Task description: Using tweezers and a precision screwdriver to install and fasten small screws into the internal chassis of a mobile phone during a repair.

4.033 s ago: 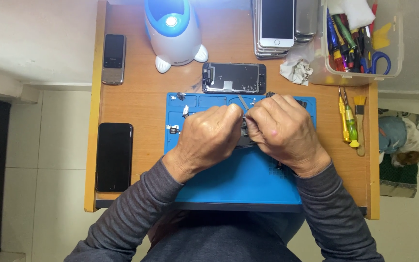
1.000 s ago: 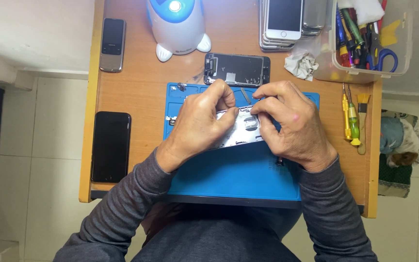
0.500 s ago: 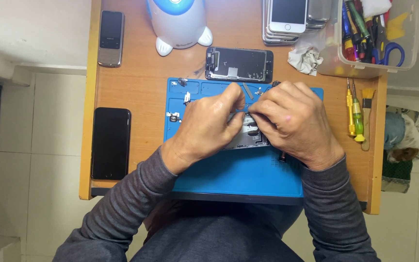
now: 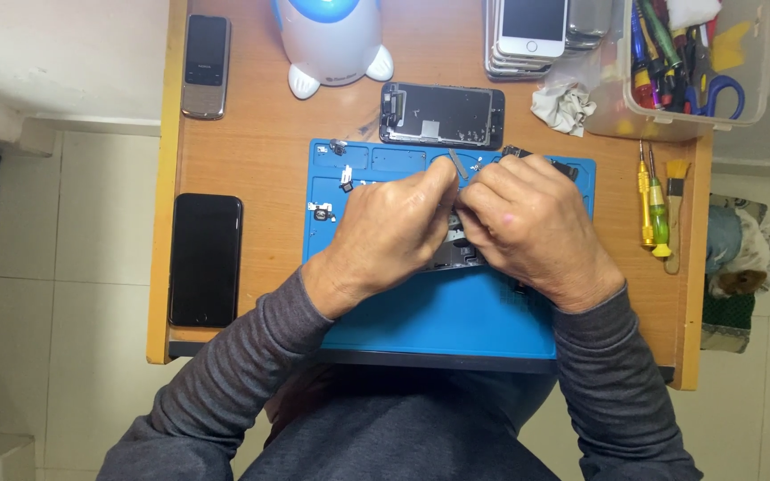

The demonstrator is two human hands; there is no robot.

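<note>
Both hands are pinched together over an opened phone body (image 4: 458, 254) lying on the blue repair mat (image 4: 421, 312): the left hand (image 4: 394, 227) and right hand (image 4: 528, 223) each grip it, and what is between the fingertips is hidden. This looks like fine mid-disassembly work, so the next move calls for a small, steady pull. Around them I count 1 detached screen (image 4: 441, 114), 2 whole phones on the desk's left, 1 phone stack (image 4: 532, 36), 2 screwdrivers (image 4: 652, 200) and 1 brush (image 4: 675, 214).
</note>
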